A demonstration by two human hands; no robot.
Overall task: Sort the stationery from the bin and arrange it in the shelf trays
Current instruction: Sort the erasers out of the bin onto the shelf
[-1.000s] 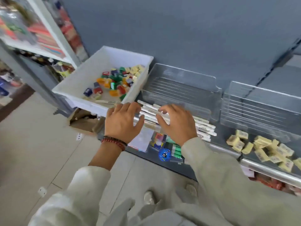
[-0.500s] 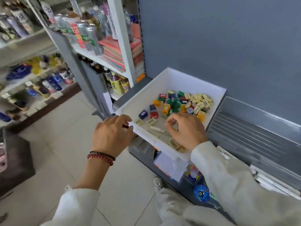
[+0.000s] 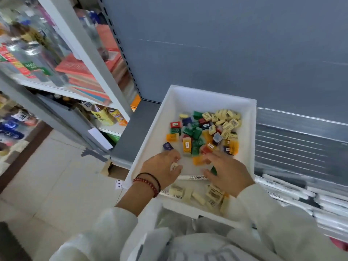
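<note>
A white bin (image 3: 250, 147) on the shelf holds a heap of coloured sharpeners (image 3: 195, 136) and cream erasers (image 3: 227, 121) toward its back. More erasers (image 3: 178, 191) and a white marker pen (image 3: 192, 178) lie near its front wall. My left hand (image 3: 160, 168) is inside the bin's front left part and pinches a small white eraser (image 3: 173, 166) between thumb and fingers. Inside the bin as well, my right hand (image 3: 227, 174) has its fingers spread over an orange sharpener (image 3: 197, 160). A green piece (image 3: 213, 170) shows by its thumb.
To the right of the bin a clear shelf tray (image 3: 301, 129) holds white pens (image 3: 286, 187) in rows at its front. A grey panel backs the shelf. On the left stands another shelf unit (image 3: 105, 85) with bottles and notebooks, and tiled floor lies below.
Both hands moved from the pens in the clear tray to the white bin and reached down into it. My left hand left the bin's rim and picked up a small eraser.
</note>
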